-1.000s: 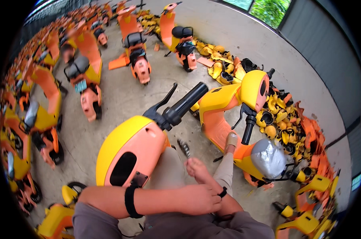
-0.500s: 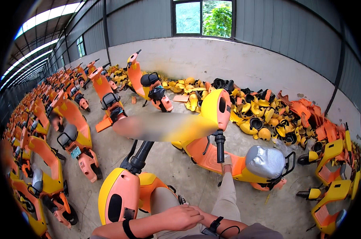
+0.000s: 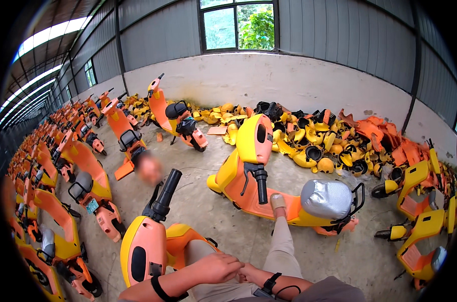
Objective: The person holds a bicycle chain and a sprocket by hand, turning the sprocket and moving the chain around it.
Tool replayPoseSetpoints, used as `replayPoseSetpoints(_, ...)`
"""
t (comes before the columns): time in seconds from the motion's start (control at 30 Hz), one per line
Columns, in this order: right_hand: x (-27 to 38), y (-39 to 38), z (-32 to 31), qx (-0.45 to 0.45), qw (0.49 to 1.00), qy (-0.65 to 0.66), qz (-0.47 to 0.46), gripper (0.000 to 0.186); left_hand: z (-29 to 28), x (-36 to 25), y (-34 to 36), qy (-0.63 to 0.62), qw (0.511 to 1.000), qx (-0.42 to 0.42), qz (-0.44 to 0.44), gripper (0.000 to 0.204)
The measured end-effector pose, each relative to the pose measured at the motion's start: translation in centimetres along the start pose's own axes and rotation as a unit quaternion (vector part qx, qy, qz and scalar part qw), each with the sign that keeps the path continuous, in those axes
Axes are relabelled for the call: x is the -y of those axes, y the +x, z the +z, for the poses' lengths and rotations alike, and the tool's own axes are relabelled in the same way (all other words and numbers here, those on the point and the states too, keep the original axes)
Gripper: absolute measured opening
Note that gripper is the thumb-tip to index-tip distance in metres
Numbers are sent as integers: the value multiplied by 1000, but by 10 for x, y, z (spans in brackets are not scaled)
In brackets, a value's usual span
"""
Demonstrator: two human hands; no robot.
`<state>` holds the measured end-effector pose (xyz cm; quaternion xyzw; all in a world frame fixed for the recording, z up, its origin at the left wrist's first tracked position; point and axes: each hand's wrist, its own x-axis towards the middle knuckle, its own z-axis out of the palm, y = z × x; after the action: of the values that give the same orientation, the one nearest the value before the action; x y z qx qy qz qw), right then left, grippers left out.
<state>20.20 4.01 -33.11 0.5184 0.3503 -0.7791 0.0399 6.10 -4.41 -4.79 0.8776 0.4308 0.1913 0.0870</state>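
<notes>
My left hand [image 3: 219, 268] lies across my lap, palm down, its fingers bent and pressed together. Those fingertips meet my right hand [image 3: 247, 273], which is curled closed; the inside of both hands is hidden. A black band circles my left forearm, and a black strap device [image 3: 269, 287] with a cable sits on my right wrist. Neither hand touches the handlebar grip [image 3: 165, 194] of the near orange and yellow scooter [image 3: 144, 249]. My outstretched leg in beige trousers [image 3: 280, 246] ends with its shoe [image 3: 277, 201] on the footboard of a second scooter [image 3: 238, 186].
A silver cover [image 3: 327, 200] wraps the second scooter's seat. Rows of scooters [image 3: 85, 171] fill the left; others [image 3: 415, 201] stand at right. Yellow helmets [image 3: 325, 165] and orange panels [image 3: 379, 136] are heaped along the wall [image 3: 299, 75]. A blurred patch hovers left of centre.
My view has shifted, moving the scene slightly left and the window lower. The long blurred smear across the middle has shrunk to a small patch. My left fingers have slid back from my right wrist.
</notes>
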Motion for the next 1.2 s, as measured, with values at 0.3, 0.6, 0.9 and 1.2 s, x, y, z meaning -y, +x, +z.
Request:
replayPoseSetpoints(0.3,17,-64,0,-41,998,38,-2,28,-2,1,-2,5,1000,-2,-24,23)
replayPoseSetpoints(0.6,-1,-33,-22,-17,998,51,28,40,1,9,-7,34,999,-5,-34,22)
replayPoseSetpoints(0.9,3,-38,-33,-75,994,77,21,38,-4,3,-7,39,999,-3,-35,21)
replayPoseSetpoints(1.2,2,-34,-51,-102,992,79,11,36,-8,5,-7,55,998,-5,-32,20)
